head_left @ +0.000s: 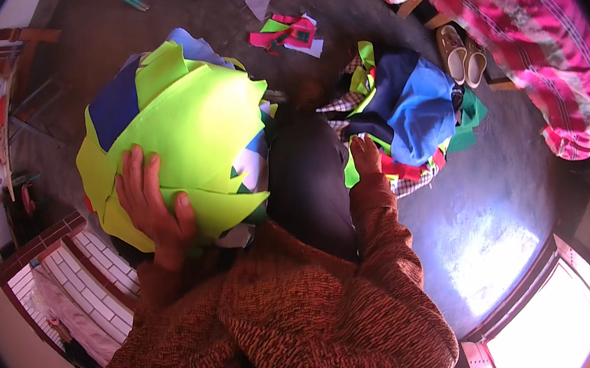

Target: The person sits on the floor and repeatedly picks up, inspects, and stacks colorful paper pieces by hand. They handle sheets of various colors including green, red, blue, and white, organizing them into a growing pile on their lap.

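Note:
A big rounded pile of cloth pieces [202, 113], mostly neon yellow-green with navy and light blue, lies to the left of my dark-clothed leg. My left hand [153, 201] is open, its palm and spread fingers against the near side of that pile. On the right is a second heap of fabric scraps [425, 111] in blue, navy, yellow-green, red, green and checks. My right hand [366, 155] is at the near left edge of this heap. Its fingers are bent together at the scraps, the tips partly hidden among them.
Loose red, green and pale scraps [296, 35] lie on the dark floor ahead. A pair of shoes [461, 55] stands by a pink checked cover [540, 44] at the far right. A wooden chair [5, 67] is at the left; a bright opening [544, 347] is at the lower right.

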Action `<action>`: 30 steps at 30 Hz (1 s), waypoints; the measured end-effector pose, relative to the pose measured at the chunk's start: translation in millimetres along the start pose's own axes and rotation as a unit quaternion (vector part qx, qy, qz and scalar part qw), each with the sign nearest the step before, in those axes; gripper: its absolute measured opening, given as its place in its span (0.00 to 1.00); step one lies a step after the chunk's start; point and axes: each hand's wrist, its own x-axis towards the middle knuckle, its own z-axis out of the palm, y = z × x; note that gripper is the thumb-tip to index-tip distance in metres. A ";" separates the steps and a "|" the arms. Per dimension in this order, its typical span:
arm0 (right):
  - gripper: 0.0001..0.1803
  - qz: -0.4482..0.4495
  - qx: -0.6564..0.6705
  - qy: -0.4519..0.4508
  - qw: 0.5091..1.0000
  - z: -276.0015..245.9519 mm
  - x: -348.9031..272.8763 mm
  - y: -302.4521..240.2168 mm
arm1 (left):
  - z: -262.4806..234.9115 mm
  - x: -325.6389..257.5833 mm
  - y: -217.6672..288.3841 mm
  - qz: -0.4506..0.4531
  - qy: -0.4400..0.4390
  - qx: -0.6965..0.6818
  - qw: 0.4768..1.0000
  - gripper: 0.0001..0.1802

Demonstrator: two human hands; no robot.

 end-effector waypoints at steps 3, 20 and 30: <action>0.32 -0.011 0.007 0.075 0.997 14.7 18.4 20.6 | 0.6 -1.5 -2.2 0.010 0.009 -0.004 1.000 0.31; 0.08 0.265 0.545 0.216 0.766 -14.8 29.3 -42.7 | -4.0 -3.2 -0.8 -0.012 -0.008 -0.018 1.000 0.30; 0.09 0.042 0.576 0.201 0.791 -93.4 7.5 -62.6 | -8.8 -2.3 0.3 0.002 0.014 -0.022 1.000 0.27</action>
